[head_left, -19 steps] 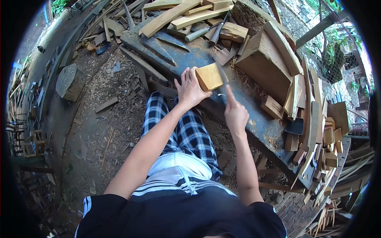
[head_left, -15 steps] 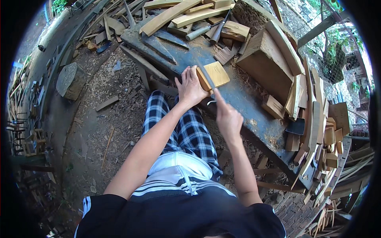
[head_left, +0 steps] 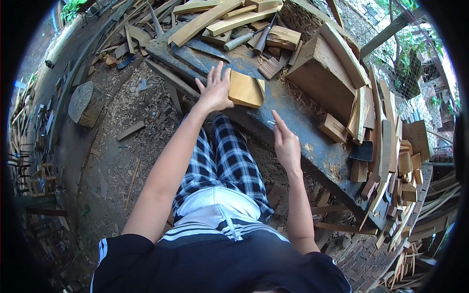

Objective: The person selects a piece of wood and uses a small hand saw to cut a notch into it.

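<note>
A pale yellow wooden block (head_left: pixel 243 88) lies near the front edge of the dark, worn bench (head_left: pixel 312 151). My left hand (head_left: pixel 214 90) holds its left end, thumb low and the other fingers spread along the far side. My right hand (head_left: pixel 287 144), index finger extended and other fingers curled, grips a bladed tool; its blade, hard to make out, reaches toward the block's right side.
Offcuts and planks (head_left: pixel 205 22) pile along the back, with a metal-handled tool (head_left: pixel 238 42) among them. A large wooden block (head_left: pixel 317 78) and stacked pieces (head_left: pixel 405 166) fill the right. A stump (head_left: pixel 87 102) stands on the shaving-strewn ground at left.
My left hand and the block have moved left and slightly away from me, the fingers more spread. The blade that crossed the block's top is now toward its right side.
</note>
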Tool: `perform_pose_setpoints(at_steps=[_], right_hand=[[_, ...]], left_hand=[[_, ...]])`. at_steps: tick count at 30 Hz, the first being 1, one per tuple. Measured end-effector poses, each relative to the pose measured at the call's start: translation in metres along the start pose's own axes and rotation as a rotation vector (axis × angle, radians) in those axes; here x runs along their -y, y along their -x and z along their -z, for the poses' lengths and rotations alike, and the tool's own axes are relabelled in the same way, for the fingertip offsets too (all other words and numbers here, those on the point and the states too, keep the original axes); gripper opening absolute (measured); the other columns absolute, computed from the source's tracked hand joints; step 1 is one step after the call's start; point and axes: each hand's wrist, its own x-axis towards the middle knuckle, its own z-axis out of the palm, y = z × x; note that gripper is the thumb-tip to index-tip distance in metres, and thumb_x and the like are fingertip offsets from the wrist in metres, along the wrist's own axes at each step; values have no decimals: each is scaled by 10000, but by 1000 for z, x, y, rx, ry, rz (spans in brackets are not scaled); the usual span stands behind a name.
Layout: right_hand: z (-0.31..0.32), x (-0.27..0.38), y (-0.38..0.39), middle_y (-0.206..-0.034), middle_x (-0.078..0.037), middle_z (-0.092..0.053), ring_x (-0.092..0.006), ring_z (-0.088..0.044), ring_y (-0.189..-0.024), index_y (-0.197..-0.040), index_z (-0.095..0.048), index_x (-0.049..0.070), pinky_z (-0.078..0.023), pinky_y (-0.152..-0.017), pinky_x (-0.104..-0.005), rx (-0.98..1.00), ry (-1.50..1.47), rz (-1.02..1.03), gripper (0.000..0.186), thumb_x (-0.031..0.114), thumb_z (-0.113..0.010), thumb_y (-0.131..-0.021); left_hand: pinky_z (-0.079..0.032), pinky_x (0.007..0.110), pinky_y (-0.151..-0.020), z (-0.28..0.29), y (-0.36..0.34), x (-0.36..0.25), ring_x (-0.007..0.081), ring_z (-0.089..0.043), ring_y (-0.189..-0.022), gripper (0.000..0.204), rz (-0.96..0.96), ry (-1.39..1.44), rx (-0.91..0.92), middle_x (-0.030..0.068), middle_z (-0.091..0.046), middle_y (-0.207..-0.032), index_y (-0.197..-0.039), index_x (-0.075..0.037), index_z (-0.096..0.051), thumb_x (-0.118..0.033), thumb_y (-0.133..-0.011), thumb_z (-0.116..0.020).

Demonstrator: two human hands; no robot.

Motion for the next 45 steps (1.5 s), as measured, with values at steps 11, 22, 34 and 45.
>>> perform_pose_setpoints(at_steps=[11, 22, 34, 45], right_hand=[[-44, 14, 3, -710, -143, -677, -340, -688, -597, -1474, -484, 350, -536, -515, -464, -114, 172, 151, 524, 204, -566, -977], [-39, 14, -28, -704, -173, -679, -375, -684, -617, -1448, -523, 311, -526, -527, -498, -96, 229, 92, 478, 195, -535, -984], [-43, 12, -59, -727, -170, -696, -368, -687, -614, -1428, -539, 311, -530, -521, -480, -197, 272, 113, 457, 213, -544, -982], [-34, 15, -61, -736, -201, -693, -392, -686, -641, -1400, -568, 309, -539, -561, -506, -147, 233, 116, 437, 211, -547, -975]], left_hand=[[-173, 624, -1193, -37, -1, -22, 352, -328, -1462, 687, -10, 380, -383, 173, -338, -1574, -1547, -25, -241, -261, -981, -552], [-203, 615, -1188, -36, 2, -29, 326, -349, -1453, 614, 22, 226, -369, 166, -364, -1556, -1540, -40, -258, -265, -1017, -489], [-229, 610, -1169, -36, -2, -37, 305, -428, -1395, 535, 2, 190, -504, 154, -451, -1490, -1491, -36, -337, -235, -1015, -481], [-256, 628, -1147, -32, -1, -36, 295, -471, -1359, 486, 16, 182, -529, 128, -505, -1446, -1457, -51, -383, -222, -1013, -480]])
